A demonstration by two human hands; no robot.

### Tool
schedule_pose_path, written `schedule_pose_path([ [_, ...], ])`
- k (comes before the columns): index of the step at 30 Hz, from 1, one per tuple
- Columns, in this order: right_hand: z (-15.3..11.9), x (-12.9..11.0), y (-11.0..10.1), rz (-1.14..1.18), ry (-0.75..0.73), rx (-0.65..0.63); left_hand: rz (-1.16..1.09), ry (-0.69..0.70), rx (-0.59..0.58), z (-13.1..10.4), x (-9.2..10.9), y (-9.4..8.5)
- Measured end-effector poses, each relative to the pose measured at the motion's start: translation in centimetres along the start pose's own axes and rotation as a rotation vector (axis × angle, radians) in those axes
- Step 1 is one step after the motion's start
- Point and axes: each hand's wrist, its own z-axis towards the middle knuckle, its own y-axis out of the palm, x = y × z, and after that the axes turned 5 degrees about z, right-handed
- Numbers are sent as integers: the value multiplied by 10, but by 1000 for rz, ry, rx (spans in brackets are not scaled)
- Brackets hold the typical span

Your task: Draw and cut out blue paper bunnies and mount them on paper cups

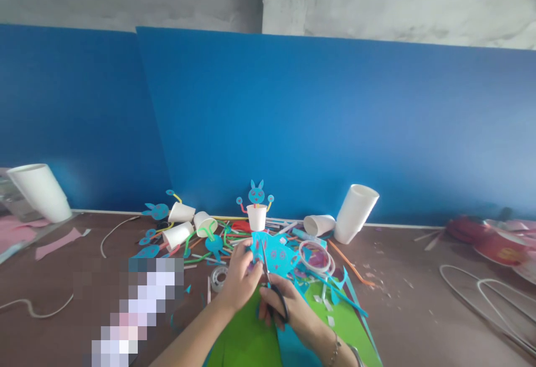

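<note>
My left hand point(239, 275) pinches the left side of a blue paper sheet point(281, 254) that has rabbit faces drawn on it in red. Black-handled scissors point(278, 302) are in my right hand point(288, 303), with fingers through the loops. Their blades point up and away from me and lie against the paper near the drawn ears. Just behind the sheet, a white paper cup point(257, 218) stands upright with a blue rabbit head point(257, 194) and bent straw arms on it. Under my hands lie green sheets point(247, 330) and a blue sheet point(295, 347).
Finished-looking rabbit cups point(178, 235) lie on their sides at the left among loose straws. A tape roll point(219, 279) is beside my left wrist. Stacked white cups point(357, 213) stand at the right, near a coiled white tube point(317, 258). A blue partition point(318, 127) closes off the back.
</note>
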Motion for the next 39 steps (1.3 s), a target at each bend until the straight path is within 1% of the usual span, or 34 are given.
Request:
schedule_pose_path([
  [4, 2, -8, -9, -77, 18, 27, -117, -100, -101, 0, 1, -2],
  [7, 1, -12, -15, -63, 10, 0, -226, -158, -194, 1, 1, -3],
  [10, 1, -11, -18, -48, 1, -18, -277, -224, -236, 1, 2, -4],
  [15, 3, -7, -18, -94, -14, 11, -262, -201, -240, 1, 5, -5],
  [20, 4, -8, -17, -149, -27, 34, -254, -200, -212, 1, 9, -5],
  [24, 3, -10, -17, -155, -34, 24, -263, -194, -193, 2, 10, -5],
  [27, 2, -10, -18, -150, -33, 8, -270, -177, -203, 2, 10, -6],
  [30, 2, -9, -20, -151, -29, -2, -237, -223, -228, 2, 11, -6],
  [32, 3, -8, -21, -158, -25, -5, -209, -280, -235, 2, 10, -5],
  [34, 4, -6, -21, -171, -23, 2, -191, -298, -243, 1, 7, -5],
  [37, 5, -5, -19, -185, -23, 25, -190, -249, -246, -1, 1, -3],
  [39, 5, -4, -18, -187, -26, 33, -200, -222, -228, -2, -2, -3],
])
